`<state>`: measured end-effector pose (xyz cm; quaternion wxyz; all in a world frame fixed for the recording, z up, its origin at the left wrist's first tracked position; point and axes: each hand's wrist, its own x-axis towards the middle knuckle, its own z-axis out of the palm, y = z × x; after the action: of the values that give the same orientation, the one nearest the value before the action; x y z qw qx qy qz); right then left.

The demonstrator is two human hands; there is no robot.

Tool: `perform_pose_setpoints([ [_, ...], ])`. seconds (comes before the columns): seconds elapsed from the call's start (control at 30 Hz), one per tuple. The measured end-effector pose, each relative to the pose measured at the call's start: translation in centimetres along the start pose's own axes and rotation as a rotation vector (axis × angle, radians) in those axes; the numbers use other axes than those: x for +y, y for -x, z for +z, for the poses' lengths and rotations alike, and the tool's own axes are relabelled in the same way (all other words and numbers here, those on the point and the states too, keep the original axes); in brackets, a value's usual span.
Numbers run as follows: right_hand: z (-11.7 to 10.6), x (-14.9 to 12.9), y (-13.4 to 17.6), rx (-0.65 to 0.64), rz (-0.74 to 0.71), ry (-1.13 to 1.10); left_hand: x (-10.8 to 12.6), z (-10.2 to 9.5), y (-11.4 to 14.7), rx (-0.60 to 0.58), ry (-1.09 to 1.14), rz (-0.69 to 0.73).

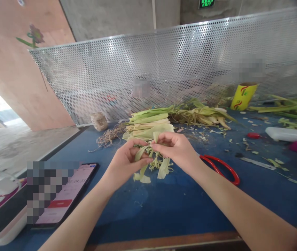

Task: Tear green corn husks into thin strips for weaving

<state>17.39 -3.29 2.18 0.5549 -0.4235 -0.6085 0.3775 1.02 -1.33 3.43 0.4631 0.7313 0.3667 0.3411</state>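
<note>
Pale green strips of corn husk (165, 168) hang between my two hands above the blue table. My left hand (129, 160) has its fingers curled round the left part of the husk strips. With thumb and forefinger, my right hand (177, 148) pinches the husk close to the left fingertips. Below the fingers dangle thin, crinkled husk shreds (155, 164). Just beyond the hands lies a stack of flat husk pieces (149, 123). Scissors with red handles (225, 172) rest beside my right forearm, their blades hidden behind it.
A phone (67, 195) lies at the left. Tangled twine (109, 136) sits near a pale block (99, 122). A husk bundle (203, 116), a yellow roll (243, 97), a knife blade (258, 163) and a white-handled tool (289, 134) are behind and right. A perforated metal screen (164, 66) borders the back.
</note>
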Motion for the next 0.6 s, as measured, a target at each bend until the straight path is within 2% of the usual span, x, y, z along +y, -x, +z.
perform_pose_setpoints([
  [0.17, 0.03, -0.24, 0.17, -0.136, 0.089, -0.072, 0.3, 0.05, 0.28, -0.078, 0.031, 0.003],
  [0.3, 0.08, -0.29, 0.26, -0.147, 0.065, -0.031, -0.01, 0.2, 0.06, 0.004, 0.041, 0.006],
  [0.4, 0.21, -0.18, 0.26, -0.123, 0.035, 0.063, -0.45, 0.29, -0.2, 0.067, 0.07, -0.02],
  [0.6, 0.21, -0.05, 0.25, -0.029, 0.031, 0.174, -0.58, 0.5, -0.27, 0.012, 0.142, -0.065],
])
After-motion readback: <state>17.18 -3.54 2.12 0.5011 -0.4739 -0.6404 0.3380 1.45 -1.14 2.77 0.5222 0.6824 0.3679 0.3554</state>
